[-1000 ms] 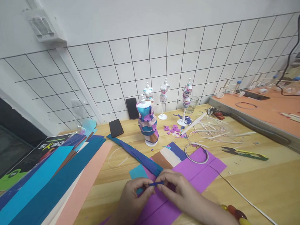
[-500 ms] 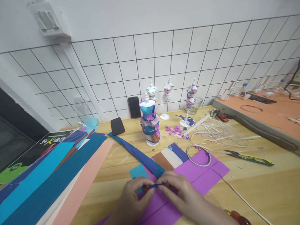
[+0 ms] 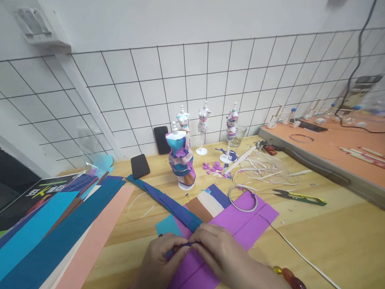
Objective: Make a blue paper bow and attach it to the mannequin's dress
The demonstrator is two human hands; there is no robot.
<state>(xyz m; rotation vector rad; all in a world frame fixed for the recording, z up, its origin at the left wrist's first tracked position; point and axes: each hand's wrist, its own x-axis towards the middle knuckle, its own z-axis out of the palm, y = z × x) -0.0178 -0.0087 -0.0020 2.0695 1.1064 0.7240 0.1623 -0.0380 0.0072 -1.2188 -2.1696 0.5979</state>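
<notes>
A small dark blue folded strip, apparently paper, is pinched between my two hands. My left hand grips its left end with thumb and finger. At its right end, my right hand pinches it, fingertips close to the left ones. Most of the strip is hidden by my fingers. Beneath both hands lies a purple paper sheet with crease lines. Just beyond them are a pleated blue paper strip, a turquoise paper piece and brown, cream and blue papers.
A small mannequin dressed in coloured paper stands ahead, with several others behind. A wire ring and thread snips lie right. Long paper strips fill the left. Two phones are near the tiled wall.
The camera view has turned to the right, so the scene sits further left. Both hands still pinch the dark blue strip, and less of it shows between the fingertips.
</notes>
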